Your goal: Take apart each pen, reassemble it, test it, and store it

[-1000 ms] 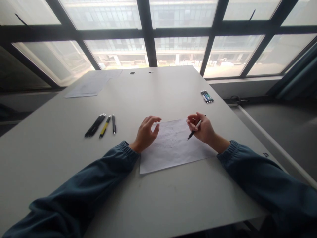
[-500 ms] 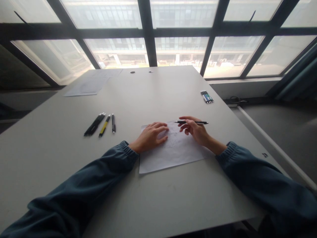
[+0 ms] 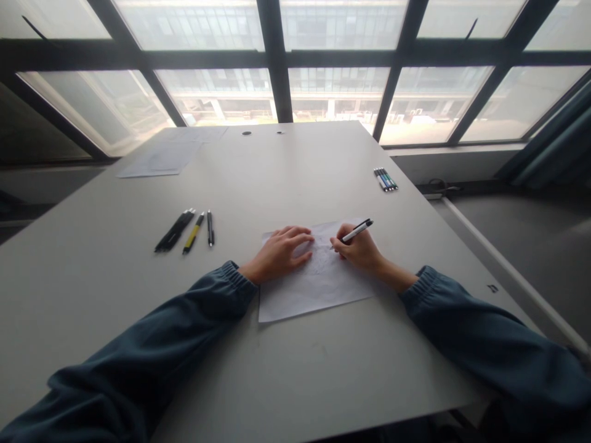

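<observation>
A white sheet of paper (image 3: 314,289) with faint pencil lines lies on the grey table (image 3: 286,178) in front of me. My left hand (image 3: 281,252) rests flat on the sheet's upper left part, fingers stretched out. My right hand (image 3: 357,251) grips a black and white pen (image 3: 357,231) in a writing hold. The pen's tip touches the paper just right of my left fingertips.
Several pens (image 3: 184,231) lie in a row to the left of the sheet. Another small bunch of pens (image 3: 385,179) lies near the table's right edge. More sheets of paper (image 3: 161,157) lie at the far left corner. Large windows run behind the table.
My left hand came down from a raised, curled pose to lie flat on the sheet. My right hand turned the pen from a level hold into a writing grip, tip on the paper.
</observation>
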A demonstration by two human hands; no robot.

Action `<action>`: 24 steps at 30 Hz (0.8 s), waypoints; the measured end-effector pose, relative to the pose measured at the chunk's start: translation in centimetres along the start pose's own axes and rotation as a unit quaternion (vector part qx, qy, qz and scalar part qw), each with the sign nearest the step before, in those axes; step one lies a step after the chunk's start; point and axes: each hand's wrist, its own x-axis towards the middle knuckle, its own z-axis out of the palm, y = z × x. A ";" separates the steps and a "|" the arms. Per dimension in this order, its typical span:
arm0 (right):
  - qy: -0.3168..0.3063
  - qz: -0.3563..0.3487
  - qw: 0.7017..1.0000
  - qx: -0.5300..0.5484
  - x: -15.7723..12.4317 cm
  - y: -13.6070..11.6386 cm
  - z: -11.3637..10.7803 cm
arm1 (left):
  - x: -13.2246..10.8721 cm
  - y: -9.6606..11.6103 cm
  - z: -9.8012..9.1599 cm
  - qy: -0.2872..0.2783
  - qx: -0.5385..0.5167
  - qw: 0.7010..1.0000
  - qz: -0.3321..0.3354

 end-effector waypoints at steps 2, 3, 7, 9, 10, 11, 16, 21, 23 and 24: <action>-0.004 -0.004 1.000 -0.002 0.0 0.0 0.0 | 0.0 0.0 0.0 0.000 0.001 1.000 0.000; -0.007 -0.007 1.000 -0.004 0.1 0.0 0.0 | 0.0 0.0 0.0 0.001 0.001 1.000 0.001; -0.003 -0.018 0.999 -0.029 0.3 0.2 0.0 | 0.1 -0.1 0.1 0.004 0.000 1.000 0.002; 0.018 -0.024 0.998 -0.049 0.4 0.2 0.0 | 0.1 -0.1 0.1 0.005 0.001 1.000 0.002; 0.028 -0.024 0.998 -0.055 0.4 0.3 0.0 | 0.1 -0.1 0.1 0.005 0.002 1.000 0.002; 0.034 -0.023 0.998 -0.057 0.4 0.3 0.0 | 0.2 -0.1 0.1 0.004 0.003 1.000 0.002; 0.058 -0.004 0.998 0.024 0.5 -0.1 -0.4 | 0.1 -0.1 0.0 -0.008 0.009 1.000 -0.005; 0.091 -0.059 0.993 0.054 0.8 -0.5 -0.7 | 0.3 -0.2 0.0 0.006 -0.003 1.000 -0.006; 0.023 -0.062 0.992 0.108 0.7 -0.6 -0.7 | 0.5 -0.2 0.0 0.037 -0.025 0.999 -0.011; -0.020 -0.060 0.988 0.142 0.6 -0.7 -0.7 | 0.5 -0.2 -0.1 0.056 -0.040 0.998 -0.010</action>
